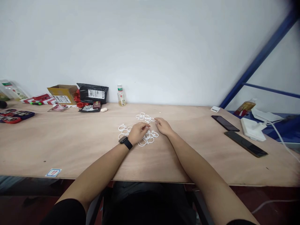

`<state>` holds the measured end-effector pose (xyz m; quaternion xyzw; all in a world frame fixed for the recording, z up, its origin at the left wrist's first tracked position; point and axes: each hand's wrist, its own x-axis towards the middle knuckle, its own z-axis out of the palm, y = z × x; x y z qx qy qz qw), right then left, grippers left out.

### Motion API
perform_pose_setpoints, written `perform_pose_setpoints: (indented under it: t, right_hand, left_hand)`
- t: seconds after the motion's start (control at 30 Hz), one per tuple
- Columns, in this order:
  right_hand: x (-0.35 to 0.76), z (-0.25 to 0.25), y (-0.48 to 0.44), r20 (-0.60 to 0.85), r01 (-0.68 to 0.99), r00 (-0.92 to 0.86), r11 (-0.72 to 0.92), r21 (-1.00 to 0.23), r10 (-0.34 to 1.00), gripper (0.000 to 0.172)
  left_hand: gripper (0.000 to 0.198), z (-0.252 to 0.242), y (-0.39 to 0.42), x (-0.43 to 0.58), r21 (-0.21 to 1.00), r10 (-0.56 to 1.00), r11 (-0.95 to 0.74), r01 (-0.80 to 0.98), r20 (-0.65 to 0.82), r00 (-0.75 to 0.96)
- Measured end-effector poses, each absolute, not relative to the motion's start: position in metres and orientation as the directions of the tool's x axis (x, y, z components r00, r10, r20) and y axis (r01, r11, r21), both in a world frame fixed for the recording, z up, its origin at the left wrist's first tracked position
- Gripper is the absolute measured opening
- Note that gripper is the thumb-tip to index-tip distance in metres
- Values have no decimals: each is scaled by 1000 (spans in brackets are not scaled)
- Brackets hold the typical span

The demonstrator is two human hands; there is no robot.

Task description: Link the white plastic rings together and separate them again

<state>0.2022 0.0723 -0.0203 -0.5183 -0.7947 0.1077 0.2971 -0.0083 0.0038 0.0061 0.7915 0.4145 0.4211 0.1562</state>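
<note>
White plastic rings with small eyelets, like curtain rings, lie in loose groups on the wooden table. My left hand, a dark watch on its wrist, hovers over the middle of them. Its fingers are loosely bent, with a small gap between thumb and index. Part of the left group of rings and the near group of rings is hidden under it. My right hand rests at the right side, thumb and index apart. Its index fingertip is at the edge of the far group of rings, seemingly touching one.
At the back left are a cardboard box, a black parcel bag and a drink bottle. Two phones and a white power strip with a cable lie at the right. A numbered sticker marks the front edge.
</note>
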Motion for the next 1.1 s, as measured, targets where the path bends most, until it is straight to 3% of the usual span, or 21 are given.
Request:
perform_pose_setpoints:
  t: [0.2,0.5,0.67,0.73,0.9,1.1]
  right_hand:
    - [198,-21,71,259,818,-408,477,-322,875,46]
    - [210,-18,62,221,895,-174,248,-371,960,58]
    - [214,-15,64,190,929,-123,180,-322,974,30]
    - [214,-14,64,211,921,-114,183,-343,971,29]
    - [211,-13,62,279,834,-121,250,-492,953,56]
    - [208,-14,57,268,773,-247,356,-525,931,38]
  left_hand:
    - [22,6,4,-8,596,804,-586,549,509,306]
    - [21,12,2,-8,569,806,-579,584,508,304]
    - [22,15,0,-8,595,816,-563,574,510,272]
    - [23,14,0,-8,602,812,-571,557,514,277]
    - [24,10,2,-8,596,802,-588,548,518,297]
    - [27,7,4,-9,583,793,-600,547,524,311]
